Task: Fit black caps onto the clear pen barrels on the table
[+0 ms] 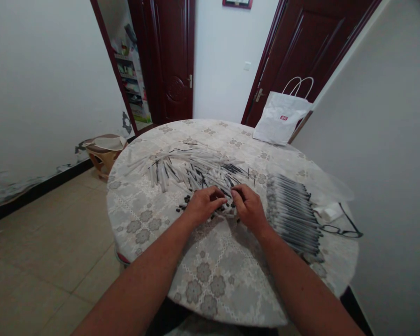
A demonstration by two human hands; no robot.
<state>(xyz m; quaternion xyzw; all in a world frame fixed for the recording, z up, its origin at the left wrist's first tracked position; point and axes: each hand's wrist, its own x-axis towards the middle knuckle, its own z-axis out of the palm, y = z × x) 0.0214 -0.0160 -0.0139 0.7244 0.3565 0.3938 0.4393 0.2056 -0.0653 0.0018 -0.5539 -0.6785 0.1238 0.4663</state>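
Observation:
My left hand (206, 204) is closed in a pinch over the middle of the round table, with its thumb and forefinger together. My right hand (248, 206) is pinched too, just to its right, the fingertips of both hands a short way apart. Whatever lies between the fingers is too small and partly hidden to make out. Beyond the hands spreads a loose pile of whitish, pen-like tubes (164, 171) mixed with thin dark sticks (233, 168). Small black caps (186, 199) lie beside and under my left hand. Right of my right hand are rows of pens (294, 214) laid side by side.
A patterned cloth covers the table (203, 284). Eyeglasses (341, 230) and a small white object (331, 212) lie near its right edge. A white paper bag (282, 116) stands at the back right. A wooden stool (103, 156) is on the floor at the left.

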